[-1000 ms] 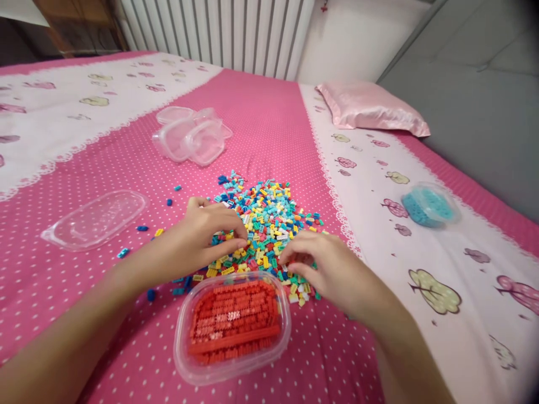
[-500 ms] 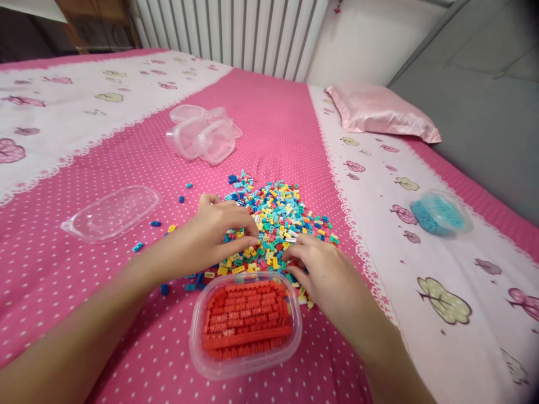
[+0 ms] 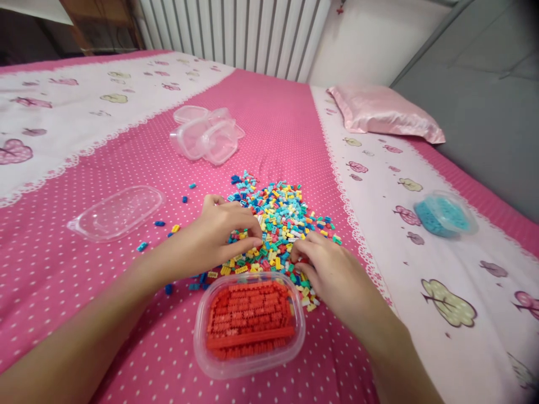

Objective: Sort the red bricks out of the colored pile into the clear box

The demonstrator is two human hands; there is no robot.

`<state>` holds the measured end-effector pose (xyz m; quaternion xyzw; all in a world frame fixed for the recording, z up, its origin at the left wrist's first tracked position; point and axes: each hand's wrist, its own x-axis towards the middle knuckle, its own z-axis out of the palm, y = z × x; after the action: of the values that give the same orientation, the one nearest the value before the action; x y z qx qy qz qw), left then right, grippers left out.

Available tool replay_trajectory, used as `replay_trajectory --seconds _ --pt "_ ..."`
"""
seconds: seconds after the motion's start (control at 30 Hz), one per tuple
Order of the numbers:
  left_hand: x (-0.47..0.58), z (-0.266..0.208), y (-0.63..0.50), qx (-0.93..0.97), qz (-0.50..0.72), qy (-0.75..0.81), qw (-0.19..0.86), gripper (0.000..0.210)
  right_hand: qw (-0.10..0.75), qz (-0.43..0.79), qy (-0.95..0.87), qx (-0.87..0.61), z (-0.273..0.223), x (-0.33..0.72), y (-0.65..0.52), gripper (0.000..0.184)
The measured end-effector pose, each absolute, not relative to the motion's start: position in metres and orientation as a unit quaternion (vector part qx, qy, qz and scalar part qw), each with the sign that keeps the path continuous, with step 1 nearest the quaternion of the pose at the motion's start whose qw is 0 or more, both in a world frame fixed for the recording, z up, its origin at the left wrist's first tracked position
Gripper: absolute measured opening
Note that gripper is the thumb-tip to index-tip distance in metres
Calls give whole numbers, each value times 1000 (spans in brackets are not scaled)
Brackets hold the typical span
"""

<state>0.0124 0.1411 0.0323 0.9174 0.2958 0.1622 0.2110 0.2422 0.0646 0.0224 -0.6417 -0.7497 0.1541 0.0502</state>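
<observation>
On the pink dotted bedspread (image 3: 143, 348), the mixed pile of mini bricks (image 3: 282, 212) lay just beyond the clear tub (image 3: 200, 336), which held red pcs (image 3: 252, 320). Vs. a sec ago, not much had changed: the right hand (image 3: 326, 261) had shifted its fingers a bit at the pile's near right side, while the left hand (image 3: 229, 230) stayed at the left edge, fingers curved, thumb apart. Couldn't tell if either gripped a brick; the right's fingers were curled w/ tips partly hidden. Tub contents looked the same, so prob. no visible gain, just picking thru the pile, I'd judge. Another tub w/ blue bricks (image 3: 444, 216) stood well off to the right.
</observation>
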Motion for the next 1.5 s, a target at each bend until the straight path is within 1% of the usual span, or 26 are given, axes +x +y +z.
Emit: replay_trajectory --seconds 0.2,0.4,0.47,0.73,0.97,1.1,1.17,1.23,1.37,1.5 --pt "12 30 141 916 164 299 213 21 59 135 -761 -632 18 250 65 24" --pt "12 30 141 916 163 299 212 21 16 116 -760 -639 20 246 64 24" --pt "13 30 141 916 165 297 213 21 20 117 -765 -633 22 246 64 23" --pt "16 29 138 916 165 290 223 18 99 162 -765 -615 25 258 65 20" --pt "26 25 128 919 160 262 249 16 197 267 -774 -539 27 246 67 18" --pt "29 21 130 911 168 254 278 17 277 278 -758 -521 27 231 65 18" --pt "30 18 132 908 182 260 272 17 324 268 -744 -519 26 224 65 18" --pt "29 16 134 910 192 263 256 17 353 262 -735 -517 24 219 65 17" --pt "27 14 137 909 184 275 252 12 350 242 -743 -517 20 217 66 17" --pt "26 16 136 906 177 283 261 12 337 231 -746 -526 20 220 67 16"
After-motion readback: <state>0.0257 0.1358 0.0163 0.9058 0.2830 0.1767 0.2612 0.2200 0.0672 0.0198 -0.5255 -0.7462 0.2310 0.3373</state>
